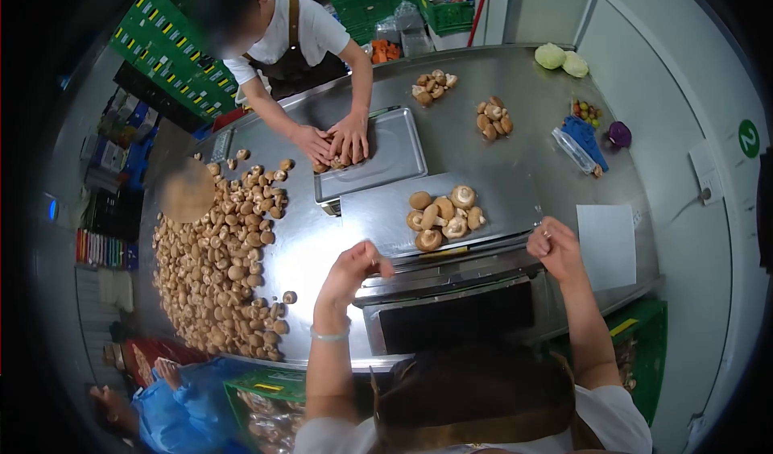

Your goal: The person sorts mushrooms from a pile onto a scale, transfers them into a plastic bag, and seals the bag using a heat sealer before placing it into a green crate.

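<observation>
My left hand (354,270) is raised at the near edge of the steel surface, its fingers curled; whether it holds something small I cannot make out. To the right, my right hand (554,247) is closed, thumb against fingers, and its contents, if any, are too small to name. Between and beyond both hands, a group of brown mushrooms (445,212) lies on a flat metal plate (366,216), touched by neither hand. Some show their caps, others their pale stems.
A large mushroom pile (217,269) covers the table's left. Across the table, a co-worker's hands (338,141) press mushrooms on a metal tray (394,144). Two small mushroom groups, cabbages (550,56), a blue cloth (581,137) and white paper (605,244) lie right. Another person in blue stands lower left.
</observation>
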{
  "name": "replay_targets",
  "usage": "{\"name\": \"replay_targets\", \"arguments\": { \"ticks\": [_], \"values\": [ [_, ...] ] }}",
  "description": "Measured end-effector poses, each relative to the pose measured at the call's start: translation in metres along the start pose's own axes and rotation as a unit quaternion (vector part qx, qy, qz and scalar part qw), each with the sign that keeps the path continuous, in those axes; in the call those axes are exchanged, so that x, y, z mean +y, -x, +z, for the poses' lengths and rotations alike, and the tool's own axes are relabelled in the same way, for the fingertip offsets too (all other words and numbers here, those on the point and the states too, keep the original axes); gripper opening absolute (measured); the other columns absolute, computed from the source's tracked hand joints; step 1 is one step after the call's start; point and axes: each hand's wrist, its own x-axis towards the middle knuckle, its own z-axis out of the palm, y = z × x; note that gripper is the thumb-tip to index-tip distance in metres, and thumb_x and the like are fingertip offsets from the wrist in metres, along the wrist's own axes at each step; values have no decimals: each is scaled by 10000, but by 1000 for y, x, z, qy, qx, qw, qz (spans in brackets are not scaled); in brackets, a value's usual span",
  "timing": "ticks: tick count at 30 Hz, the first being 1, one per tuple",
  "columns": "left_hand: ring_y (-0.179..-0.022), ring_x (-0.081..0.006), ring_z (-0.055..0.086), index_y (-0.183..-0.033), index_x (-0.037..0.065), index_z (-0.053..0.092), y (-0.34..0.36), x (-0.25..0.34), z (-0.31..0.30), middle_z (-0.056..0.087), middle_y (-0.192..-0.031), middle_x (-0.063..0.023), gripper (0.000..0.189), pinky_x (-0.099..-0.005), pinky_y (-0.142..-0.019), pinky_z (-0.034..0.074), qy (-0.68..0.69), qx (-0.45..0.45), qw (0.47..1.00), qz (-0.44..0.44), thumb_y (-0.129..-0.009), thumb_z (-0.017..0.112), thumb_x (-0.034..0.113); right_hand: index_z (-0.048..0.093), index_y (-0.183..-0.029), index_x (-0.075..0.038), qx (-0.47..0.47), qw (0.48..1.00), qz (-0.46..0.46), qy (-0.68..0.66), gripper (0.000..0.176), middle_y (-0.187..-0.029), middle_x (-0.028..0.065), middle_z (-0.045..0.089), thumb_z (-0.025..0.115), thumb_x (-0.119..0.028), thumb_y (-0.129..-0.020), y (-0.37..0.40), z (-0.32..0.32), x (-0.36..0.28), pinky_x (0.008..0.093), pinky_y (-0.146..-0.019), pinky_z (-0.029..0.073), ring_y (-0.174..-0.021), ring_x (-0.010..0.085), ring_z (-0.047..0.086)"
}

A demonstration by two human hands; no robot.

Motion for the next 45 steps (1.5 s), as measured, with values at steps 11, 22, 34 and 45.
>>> {"name": "replay_targets", "arguments": {
  "ticks": [11,22,34,45],
  "values": [
    [-779,-433,600,-958,10,471,-191,-77,-7,611,-823,-222,147,-517,-714,473,-452,185,856,166,-952,527,147,473,-984,-27,92,705,-53,702,147,-845,240,615,506,-169,-973,-170,-37,85,492,-735,482,-844,369,644],
    [-928,-352,597,-973,-1,642,-104,-102,-13,645,-911,-187,361,-430,-838,469,-435,27,879,193,-1027,485,320,606,-1095,32,-93,807,34,582,317,-1010,90,598,488,-253,-1023,-90,-28,70,308,-905,423,-960,180,550],
    [-745,-450,589,-884,-1,612,48,-33,85,607,-750,-234,370,-505,-673,466,-409,139,869,242,-1009,493,326,570,-1172,65,-9,818,39,574,417,-1060,162,606,414,-306,-1064,15,15,35,350,-927,422,-990,234,541],
    [-798,-396,632,-960,22,590,60,-221,51,641,-850,-189,295,-485,-697,503,-508,250,813,132,-971,553,315,550,-929,16,66,771,83,627,323,-787,75,548,501,-284,-1034,98,-61,177,313,-576,416,-655,147,489]
  ]
}}
